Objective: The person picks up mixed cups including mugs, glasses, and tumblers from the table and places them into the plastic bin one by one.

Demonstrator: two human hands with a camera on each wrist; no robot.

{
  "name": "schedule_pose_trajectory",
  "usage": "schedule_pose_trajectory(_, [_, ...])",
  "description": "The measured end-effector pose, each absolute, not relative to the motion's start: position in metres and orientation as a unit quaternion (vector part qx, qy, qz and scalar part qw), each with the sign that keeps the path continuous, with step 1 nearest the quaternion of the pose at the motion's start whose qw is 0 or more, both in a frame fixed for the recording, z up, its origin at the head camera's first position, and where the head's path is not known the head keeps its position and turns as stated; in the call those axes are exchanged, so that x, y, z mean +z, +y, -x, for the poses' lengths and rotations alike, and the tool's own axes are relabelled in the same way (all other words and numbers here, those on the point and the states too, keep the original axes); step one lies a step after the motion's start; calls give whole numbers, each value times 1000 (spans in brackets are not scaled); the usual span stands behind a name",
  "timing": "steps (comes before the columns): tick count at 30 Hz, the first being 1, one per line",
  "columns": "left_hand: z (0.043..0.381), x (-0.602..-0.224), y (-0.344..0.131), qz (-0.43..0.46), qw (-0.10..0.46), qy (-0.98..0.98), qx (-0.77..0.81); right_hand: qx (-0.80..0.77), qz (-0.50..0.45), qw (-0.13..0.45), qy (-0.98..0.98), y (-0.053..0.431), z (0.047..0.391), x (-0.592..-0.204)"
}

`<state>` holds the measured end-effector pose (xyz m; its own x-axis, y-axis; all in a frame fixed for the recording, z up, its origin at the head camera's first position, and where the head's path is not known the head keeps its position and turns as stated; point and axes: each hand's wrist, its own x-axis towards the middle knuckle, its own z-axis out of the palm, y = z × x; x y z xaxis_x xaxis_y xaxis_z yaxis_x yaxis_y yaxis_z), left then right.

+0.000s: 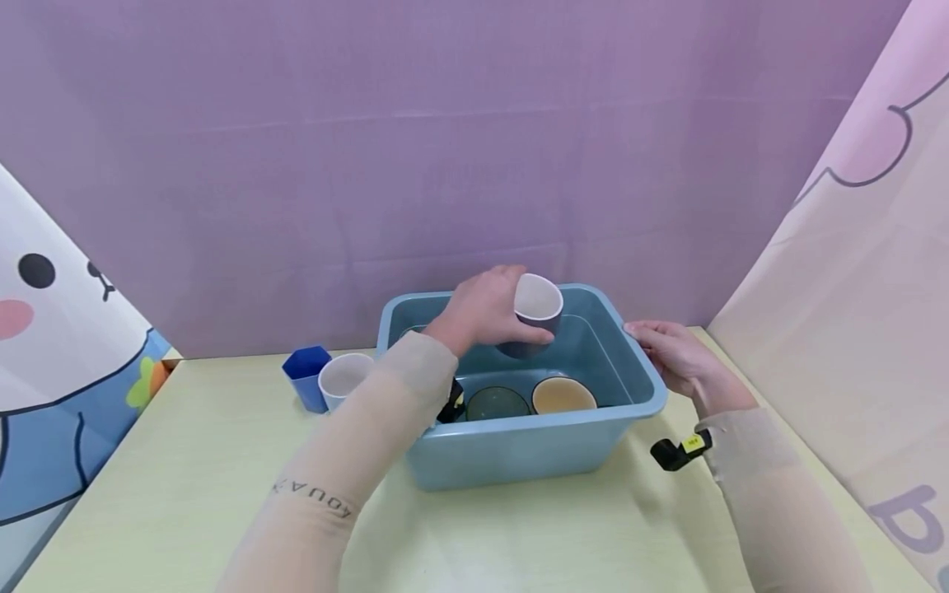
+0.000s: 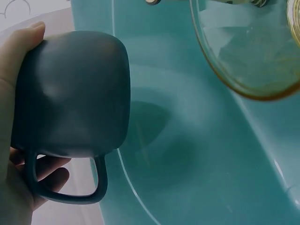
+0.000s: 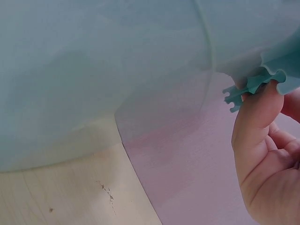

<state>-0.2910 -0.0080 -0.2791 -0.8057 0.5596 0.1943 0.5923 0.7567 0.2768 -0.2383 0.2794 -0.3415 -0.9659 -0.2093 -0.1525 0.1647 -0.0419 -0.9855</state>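
Note:
A dark mug (image 2: 75, 93) with a white inside is gripped by my left hand (image 1: 489, 309), held above the blue plastic tub (image 1: 511, 445). The mug's handle (image 2: 70, 197) shows in the left wrist view, beside the curled fingers. My right hand (image 1: 670, 354) pinches the tub's right rim, with its fingers under the edge in the right wrist view. Down in the tub sit a dark green glass-like bowl or cup (image 1: 497, 403) and a cup with a tan inside (image 1: 563, 395).
Left of the tub stand a white cup (image 1: 344, 376) and a blue angular cup (image 1: 306, 377), close together on the pale wooden table (image 1: 185, 461). A purple cloth wall (image 1: 460, 148) rises right behind the tub, with printed cloth on both sides.

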Motion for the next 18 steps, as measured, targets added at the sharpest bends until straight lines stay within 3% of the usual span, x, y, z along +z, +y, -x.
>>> schedule_pose_trajectory(18, [293, -293, 14, 322, 42, -930, -170, -726, 27, 134, 674, 277, 235, -336])
